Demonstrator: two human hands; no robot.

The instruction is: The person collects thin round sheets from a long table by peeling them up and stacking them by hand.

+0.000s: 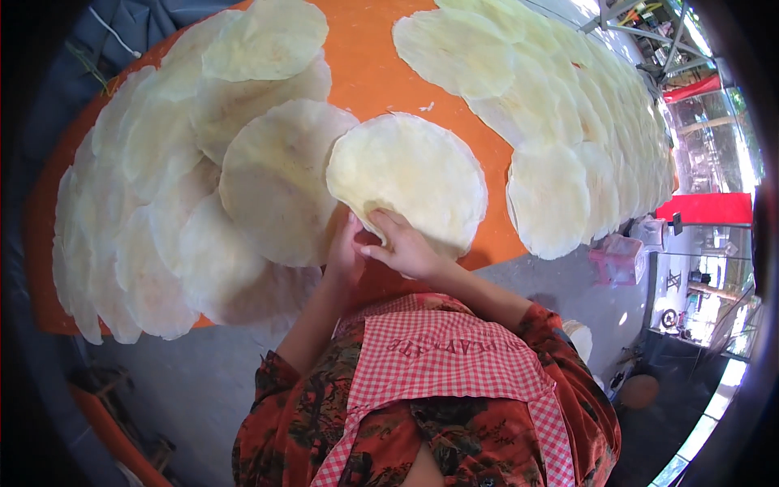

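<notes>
Near the front edge of the orange table, my right hand [406, 245] pinches the lower-left rim of a pale round thin sheet [411, 167], fingers on top and thumb below. The sheet's edge looks layered, so it may be a stack; the held rim curls up. Close beside it is my left hand [347, 249], fingers pointing up by the same rim. Whether it grips the sheet is hard to see. Left of the held sheet, another round sheet [280, 182] lies in shadow, overlapping its neighbours.
Overlapping round sheets cover the left part [140, 201] and right part [548, 109] of the orange table [365, 49]. Small white scraps [427, 106] lie between them. A pink plastic stool [618, 259] stands on the grey floor at right. A dark tarp [140, 27] borders the far left.
</notes>
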